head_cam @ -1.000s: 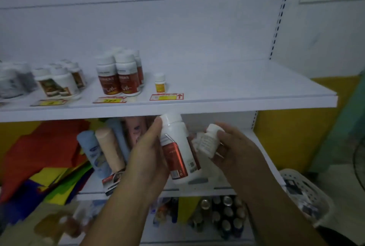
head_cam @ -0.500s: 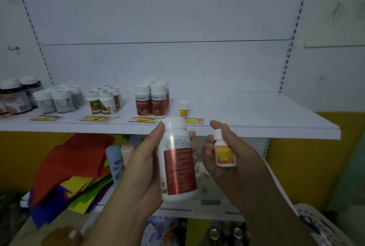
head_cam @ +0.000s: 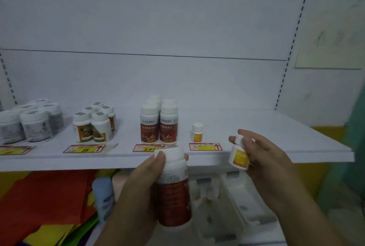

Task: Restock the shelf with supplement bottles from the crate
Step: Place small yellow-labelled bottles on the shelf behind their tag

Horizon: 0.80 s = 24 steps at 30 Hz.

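Right hand (head_cam: pixel 264 158) near small shelved bottle (head_cam: pixel 197 132)

One head-worn camera is looking forward and slightly down, standing close to the shelf (head_cam: pixel 300 139), whose front edge is crossing mid-frame; the left hand (head_cam: pixel 138 186) gripping a large bottle (head_cam: pixel 174 198) and right hand (head_cam: pixel 266 162) holding a small bottle (head_cam: pixel 238 156) are sitting nearest, low in frame

1. The white flat shelf board (head_cam: pixel 286 125) is smooth with a soft matt sheen; painted metal or laminate, honestly can't tell.
2. The tall white plastic bottle with a dark red label (head_cam: pixel 175 196) is smooth plastic, and the label is kinda glossy.
3. The small white plastic bottle with a yellow label (head_cam: pixel 238 156) has the same smooth plastic and a shiny label.
4. The red-and-yellow paper price tags (head_cam: pixel 205 146) look flat and slightly glossy.
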### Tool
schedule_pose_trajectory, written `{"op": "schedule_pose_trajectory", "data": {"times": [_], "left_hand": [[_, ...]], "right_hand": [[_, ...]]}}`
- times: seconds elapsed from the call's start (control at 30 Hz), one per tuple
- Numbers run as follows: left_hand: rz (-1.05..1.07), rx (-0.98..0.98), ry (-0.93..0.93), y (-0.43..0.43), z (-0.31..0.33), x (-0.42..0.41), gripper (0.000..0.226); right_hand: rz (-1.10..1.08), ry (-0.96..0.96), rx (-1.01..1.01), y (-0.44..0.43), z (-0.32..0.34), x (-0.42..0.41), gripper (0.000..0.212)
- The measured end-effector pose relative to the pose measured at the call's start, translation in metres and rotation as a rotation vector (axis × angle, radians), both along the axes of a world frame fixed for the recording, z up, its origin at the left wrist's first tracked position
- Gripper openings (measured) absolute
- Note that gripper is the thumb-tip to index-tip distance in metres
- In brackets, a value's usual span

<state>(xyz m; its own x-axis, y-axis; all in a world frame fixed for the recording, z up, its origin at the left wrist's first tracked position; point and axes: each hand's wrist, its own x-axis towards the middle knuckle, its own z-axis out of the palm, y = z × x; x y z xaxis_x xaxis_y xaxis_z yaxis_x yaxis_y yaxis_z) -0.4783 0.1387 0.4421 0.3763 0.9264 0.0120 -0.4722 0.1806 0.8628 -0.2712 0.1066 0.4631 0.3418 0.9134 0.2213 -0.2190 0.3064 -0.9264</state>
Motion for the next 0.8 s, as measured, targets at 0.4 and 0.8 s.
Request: {"op": "schedule_pose_trajectory", "data": {"times": [0.4, 0.8], "left_hand": [[0.123, -0.055, -0.03, 0.071, 0.007, 0.036, 0.048], [0.261, 0.251, 0.071, 0.091, 0.058, 0.048, 0.053]], "right_hand": [[-0.202, -0.702, -0.092, 0.126, -0.008, 0.047, 0.026], [-0.12, -0.706, 0.15, 0.157, 0.007, 0.071, 0.048]]}}
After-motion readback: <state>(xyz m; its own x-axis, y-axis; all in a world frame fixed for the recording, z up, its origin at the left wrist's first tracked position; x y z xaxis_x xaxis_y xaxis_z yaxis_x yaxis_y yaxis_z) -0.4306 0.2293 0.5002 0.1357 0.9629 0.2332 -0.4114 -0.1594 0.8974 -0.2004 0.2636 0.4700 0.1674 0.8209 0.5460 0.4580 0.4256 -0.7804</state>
